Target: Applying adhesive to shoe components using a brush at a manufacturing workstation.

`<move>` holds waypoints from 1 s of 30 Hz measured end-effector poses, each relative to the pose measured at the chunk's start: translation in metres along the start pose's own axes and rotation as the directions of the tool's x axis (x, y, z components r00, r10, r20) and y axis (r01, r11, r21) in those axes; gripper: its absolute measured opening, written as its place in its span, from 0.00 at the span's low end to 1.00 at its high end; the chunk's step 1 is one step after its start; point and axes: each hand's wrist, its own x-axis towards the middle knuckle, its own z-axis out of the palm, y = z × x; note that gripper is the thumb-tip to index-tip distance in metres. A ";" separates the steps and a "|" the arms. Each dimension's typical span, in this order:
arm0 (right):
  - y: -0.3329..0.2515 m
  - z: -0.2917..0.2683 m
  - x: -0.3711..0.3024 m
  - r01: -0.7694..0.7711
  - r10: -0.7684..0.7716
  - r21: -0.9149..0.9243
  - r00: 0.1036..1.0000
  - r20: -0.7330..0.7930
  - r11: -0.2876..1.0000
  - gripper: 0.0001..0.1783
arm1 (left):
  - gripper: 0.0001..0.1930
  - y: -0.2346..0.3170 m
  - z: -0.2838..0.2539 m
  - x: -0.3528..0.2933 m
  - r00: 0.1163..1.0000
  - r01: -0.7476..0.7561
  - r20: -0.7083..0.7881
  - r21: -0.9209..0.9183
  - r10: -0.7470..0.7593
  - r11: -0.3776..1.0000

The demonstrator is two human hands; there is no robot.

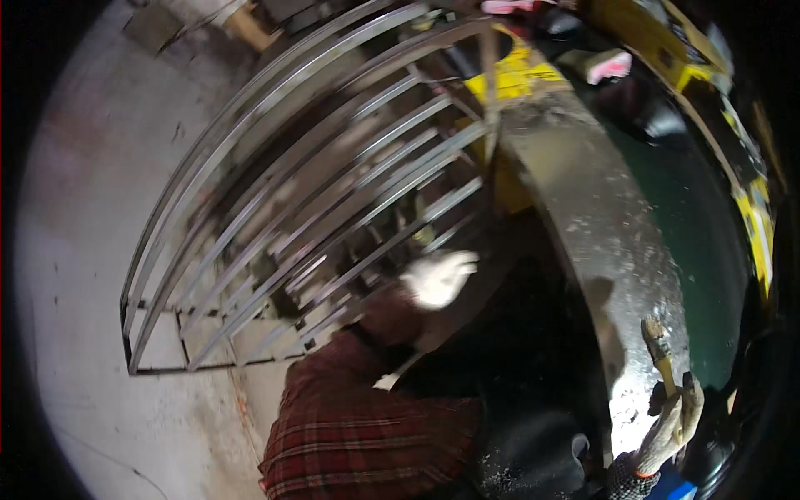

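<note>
My left hand [437, 279], in a white glove, is beside the lower end of a metal rack [367, 167] of parallel bars. Glare and blur hide how its fingers are set and whether it touches the rack. A red plaid sleeve [367, 433] covers that arm. At the lower right, my right hand [673, 417], in a pale knitted glove, is closed around a paintbrush [662, 358]. The brush has a yellowish handle and brown, clumped bristles pointing away from me. It is above a wet-looking grey surface [596, 192].
The pale concrete floor [92, 275] extends along the left. Beside the grey surface runs a dark green strip [667, 183]. Black bundles [642, 112], a pink-and-white item [608, 67] and yellow packaging [525, 71] lie at the far right. A yellow-edged box [658, 42] stands behind.
</note>
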 end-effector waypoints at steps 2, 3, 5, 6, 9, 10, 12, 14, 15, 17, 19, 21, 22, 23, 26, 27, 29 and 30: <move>-0.004 0.014 -0.002 -0.033 0.033 -0.010 0.998 0.054 0.999 0.18 | 0.13 -0.053 -0.067 -0.054 0.903 0.428 -0.153 0.404 -0.401 0.809; -0.010 0.017 -0.004 -0.044 0.045 -0.016 0.995 0.087 0.999 0.18 | 0.14 -0.074 -0.103 -0.081 0.778 0.611 -0.241 0.505 -0.580 0.610; -0.007 0.027 -0.003 -0.040 0.044 -0.060 0.997 0.064 0.997 0.16 | 0.16 -0.101 -0.154 -0.124 0.481 0.773 -0.288 0.585 -0.828 0.246; -0.010 0.031 -0.002 -0.040 0.047 -0.108 0.997 0.059 0.993 0.15 | 0.17 -0.108 -0.169 -0.138 0.366 0.785 -0.262 0.603 -0.893 0.145; -0.053 0.044 -0.003 -0.066 0.090 -0.241 0.992 0.091 0.968 0.12 | 0.19 -0.106 -0.196 -0.153 0.281 0.801 -0.189 0.586 -0.941 0.122; -0.064 0.049 -0.007 -0.057 0.082 -0.231 0.992 0.097 0.971 0.14 | 0.20 -0.102 -0.200 -0.153 0.303 0.818 -0.159 0.549 -0.939 0.171; -0.078 0.054 -0.014 -0.079 0.097 -0.223 0.993 0.070 0.972 0.14 | 0.22 -0.090 -0.205 -0.146 0.411 0.871 -0.074 0.327 -0.909 0.367; -0.090 0.057 -0.018 -0.016 0.034 -0.247 0.997 0.069 0.969 0.13 | 0.24 -0.068 -0.209 -0.142 0.531 0.823 0.052 -0.270 -0.846 0.500; -0.094 0.056 -0.016 0.063 -0.038 -0.290 0.995 0.088 0.955 0.12 | 0.25 -0.052 -0.198 -0.129 0.597 0.710 0.167 -0.566 -0.785 0.420; -0.088 0.056 -0.015 0.120 -0.107 -0.293 0.992 0.060 0.949 0.12 | 0.27 -0.020 -0.158 -0.112 0.707 0.546 0.381 -0.829 -0.595 0.118; -0.071 0.028 -0.017 0.150 -0.136 -0.263 0.988 0.072 0.953 0.14 | 0.27 -0.010 -0.089 -0.091 0.762 0.566 0.538 -0.824 -0.361 -0.033; -0.075 -0.007 -0.024 0.042 -0.043 -0.015 0.996 -0.077 0.999 0.15 | 0.25 0.075 -0.069 -0.030 0.717 0.658 0.647 -0.751 -0.259 -0.054; -0.078 -0.034 -0.029 0.097 -0.117 -0.090 0.959 -0.257 0.991 0.15 | 0.22 0.031 -0.021 -0.036 0.648 0.760 0.707 -0.626 -0.284 0.173; -0.073 -0.069 -0.040 0.110 -0.189 -0.199 0.878 -0.440 0.974 0.14 | 0.21 0.116 -0.036 0.013 0.707 0.703 0.706 -0.708 -0.046 -0.067; -0.061 -0.179 -0.087 0.021 -0.311 -0.361 0.558 -0.769 0.932 0.11 | 0.23 0.142 -0.007 0.044 0.732 0.679 0.647 -0.717 0.215 -0.156; -0.062 -0.202 -0.101 -0.006 -0.200 -0.234 0.496 -0.845 0.972 0.11 | 0.25 0.155 -0.003 0.053 0.722 0.671 0.646 -0.741 0.248 -0.023; -0.034 -0.266 -0.144 -0.384 -0.159 -0.462 0.606 -0.779 0.799 0.11 | 0.28 0.202 0.006 0.066 0.590 0.804 0.718 -0.563 0.368 -0.192; -0.021 -0.284 -0.158 -0.353 -0.258 -0.572 0.636 -0.727 0.741 0.11 | 0.27 0.215 0.016 0.068 0.556 0.831 0.710 -0.492 0.431 -0.262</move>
